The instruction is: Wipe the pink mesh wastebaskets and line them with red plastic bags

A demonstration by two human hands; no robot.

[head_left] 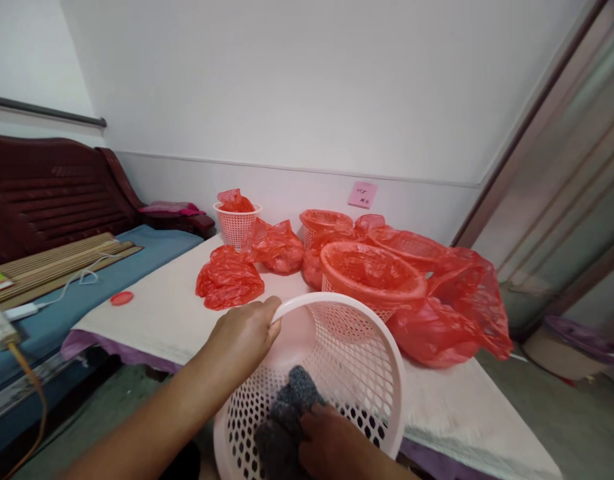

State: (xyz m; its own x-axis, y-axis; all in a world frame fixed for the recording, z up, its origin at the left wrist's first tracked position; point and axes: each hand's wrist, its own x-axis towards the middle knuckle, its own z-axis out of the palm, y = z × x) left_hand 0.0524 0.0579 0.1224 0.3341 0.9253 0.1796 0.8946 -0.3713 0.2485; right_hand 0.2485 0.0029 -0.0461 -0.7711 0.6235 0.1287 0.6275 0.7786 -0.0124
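At bottom centre, the left hand (249, 330) has its fingers clamped on a pale pink perforated plastic basket (293, 343); inside, the right hand (337, 437) touches dark grey fuzzy cloth (287, 417), grip unclear from here. Likely soft, light: bunch its middle.

The left hand (251, 327) grips the rim of a tilted white perforated plastic basket (361, 360), while the right hand (337, 440) reaches inside it with fingers curled on a bunched dark grey cloth (284, 420). Beyond it, on a table under a cream cloth (161, 320), stand baskets lined with red plastic bags (371, 273), a small white basket (234, 233) with red plastic in it, and a crumpled red bag (229, 280); a pink handwritten note (363, 195) is on the wall behind, and a dark wooden sofa (51, 193) with a blue seat (159, 240) stands at left.
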